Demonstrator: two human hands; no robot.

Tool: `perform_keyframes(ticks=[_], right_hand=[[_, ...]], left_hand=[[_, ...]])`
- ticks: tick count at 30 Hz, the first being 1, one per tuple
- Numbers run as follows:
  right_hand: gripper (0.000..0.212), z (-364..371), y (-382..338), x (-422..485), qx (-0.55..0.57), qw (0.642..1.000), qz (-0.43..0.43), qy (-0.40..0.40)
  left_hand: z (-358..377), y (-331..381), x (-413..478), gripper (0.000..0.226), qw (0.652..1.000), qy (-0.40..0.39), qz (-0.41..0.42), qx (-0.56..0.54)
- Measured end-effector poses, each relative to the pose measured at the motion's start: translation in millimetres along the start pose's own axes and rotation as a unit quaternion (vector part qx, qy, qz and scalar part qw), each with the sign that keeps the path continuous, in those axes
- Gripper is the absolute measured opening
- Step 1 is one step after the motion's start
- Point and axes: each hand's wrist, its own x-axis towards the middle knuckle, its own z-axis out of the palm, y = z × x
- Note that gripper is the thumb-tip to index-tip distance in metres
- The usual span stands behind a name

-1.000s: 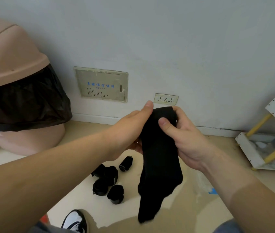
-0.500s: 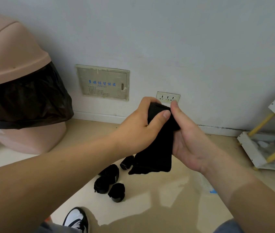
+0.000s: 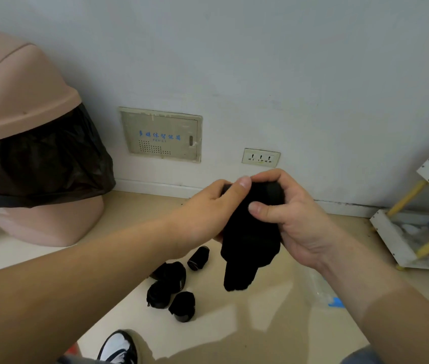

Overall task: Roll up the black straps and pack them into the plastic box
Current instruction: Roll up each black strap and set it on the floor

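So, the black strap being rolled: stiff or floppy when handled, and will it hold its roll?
Probably floppy: the black strap hangs limp below the left hand and right hand. Rolled straps on the floor keep their shape, so it likely holds its roll.

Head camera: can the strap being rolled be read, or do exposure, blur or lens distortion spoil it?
Head view: soft even light, no glare; the black strap gripped by the left hand and right hand is a near-featureless dark mass. Head view: the wide lens bows the skirting board; arm shadows cross the floor.
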Motion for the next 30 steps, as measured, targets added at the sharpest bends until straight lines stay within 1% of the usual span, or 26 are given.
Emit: perform_keyframes(ticks=[3,6,8,11,12,14,16,17,18,19,20,22,25,28,30], right_hand=[[0.049,0.8,-2.3,0.3,0.012,0.999,0.03,0.013],[0.044,1.8,-7.1,-0.7,0.043,0.996,0.084,-0.006],[0.049,-0.2,-8.5,-1.1,0.036,0.992,0.119,-0.03],[0.053,-5.3,-6.2,0.6,-0.031,0.989,0.135,-0.045],[0.055,-6.5,-4.7,1.2,-0.047,0.988,0.137,-0.046],[0.06,-7.8,-1.7,2.9,-0.057,0.988,0.137,-0.031],[0.062,-6.5,0.3,5.2,-0.026,0.991,0.129,0.006],[0.062,-5.2,0.6,6.4,-0.002,0.992,0.127,0.028],[0.059,-4.0,1.3,7.7,0.019,0.991,0.125,0.05],[0.055,-2.9,1.2,8.7,0.038,0.989,0.124,0.07],[0.05,-2.4,1.7,9.6,0.054,0.987,0.124,0.088],[0.044,-1.6,1.7,10.8,0.082,0.981,0.129,0.119],[0.046,1.1,1.2,10.9,0.113,0.973,0.138,0.147],[0.048,1.4,2.3,10.4,0.112,0.972,0.14,0.15],[0.049,0.7,4.3,10.4,0.105,0.972,0.144,0.153]], left_hand=[[-1.5,0.0,2.4,0.036,0.998,0.017,0.033,0.042],[-8.3,-0.5,4.8,0.026,0.991,0.024,0.092,0.098],[-15.7,-2.3,6.2,0.027,0.988,-0.004,0.121,0.097],[-22.7,-6.7,5.8,0.036,0.983,-0.036,0.147,0.108],[-22.8,-7.5,5.3,0.039,0.983,-0.032,0.141,0.11],[-22.3,-8.8,5.5,0.047,0.988,0.006,0.115,0.102],[-21.3,-9.2,7.2,0.051,0.989,0.078,0.079,0.098],[-21.3,-9.5,8.5,0.05,0.988,0.111,0.057,0.09],[-21.1,-10.8,9.5,0.047,0.988,0.128,0.034,0.075],[-19.9,-12.0,9.9,0.042,0.991,0.122,0.011,0.057],[-17.6,-13.3,9.5,0.037,0.994,0.099,-0.005,0.041],[-12.9,-16.4,8.8,0.031,0.998,0.062,-0.013,0.021],[-8.9,-15.8,8.5,0.026,0.998,0.046,-0.016,-0.03],[-5.1,-12.2,7.4,0.022,0.996,0.014,-0.028,-0.078],[-2.6,-11.1,6.2,0.02,0.995,-0.006,-0.042,-0.086]])
